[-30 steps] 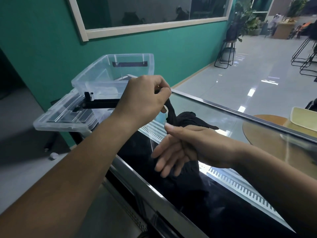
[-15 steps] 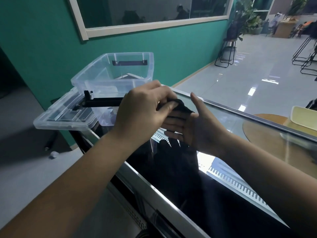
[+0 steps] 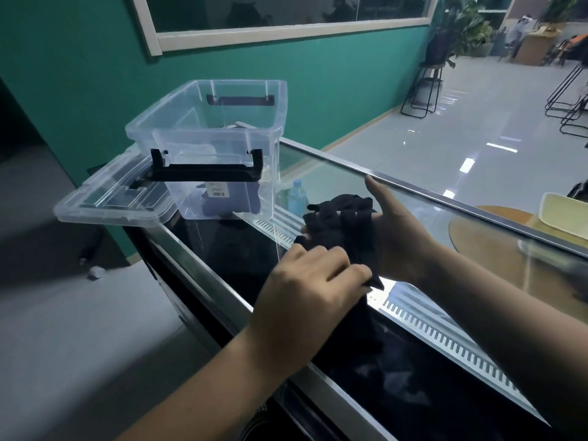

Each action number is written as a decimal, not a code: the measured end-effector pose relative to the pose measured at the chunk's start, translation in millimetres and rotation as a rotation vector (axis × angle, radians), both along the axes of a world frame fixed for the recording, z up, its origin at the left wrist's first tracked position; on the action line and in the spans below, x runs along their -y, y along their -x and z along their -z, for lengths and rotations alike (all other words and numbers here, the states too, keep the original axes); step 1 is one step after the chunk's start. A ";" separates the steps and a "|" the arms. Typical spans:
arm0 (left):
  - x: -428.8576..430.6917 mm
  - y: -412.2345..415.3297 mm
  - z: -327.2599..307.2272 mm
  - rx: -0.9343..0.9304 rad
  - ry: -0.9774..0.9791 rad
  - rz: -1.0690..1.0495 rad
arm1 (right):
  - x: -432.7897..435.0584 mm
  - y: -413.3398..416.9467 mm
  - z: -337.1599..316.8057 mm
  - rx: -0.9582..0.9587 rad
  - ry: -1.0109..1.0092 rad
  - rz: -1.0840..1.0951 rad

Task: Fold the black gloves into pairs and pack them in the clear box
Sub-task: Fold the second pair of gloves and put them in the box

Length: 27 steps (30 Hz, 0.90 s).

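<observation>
While left hand [image 3: 310, 281] pinches black gloves [image 3: 345, 224] on flat right hand [image 3: 402, 240], clear box [image 3: 222, 144] label [image 3: 217, 190] is unreadable.

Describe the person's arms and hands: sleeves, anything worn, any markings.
The left hand and right hand are bare: no gloves worn, no rings visible. The left forearm and right forearm are also bare to the frame edge: no sleeves, watch or bracelet. No markings show.
</observation>
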<state>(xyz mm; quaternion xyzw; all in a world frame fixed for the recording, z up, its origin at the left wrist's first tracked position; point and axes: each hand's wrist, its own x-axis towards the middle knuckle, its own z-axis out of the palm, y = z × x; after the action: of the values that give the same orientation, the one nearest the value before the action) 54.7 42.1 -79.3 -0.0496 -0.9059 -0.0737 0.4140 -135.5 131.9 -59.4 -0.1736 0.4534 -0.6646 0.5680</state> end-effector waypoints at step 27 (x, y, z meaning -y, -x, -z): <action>-31.9 -27.9 37.9 0.239 -0.284 0.035 | 4.1 15.4 22.6 -0.072 -0.065 -0.107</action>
<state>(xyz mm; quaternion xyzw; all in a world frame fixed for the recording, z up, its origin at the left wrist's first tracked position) 82.7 74.0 -117.3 0.0025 -0.9282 -0.2133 0.3047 -150.9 127.7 -82.0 -0.2026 0.4849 -0.6116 0.5915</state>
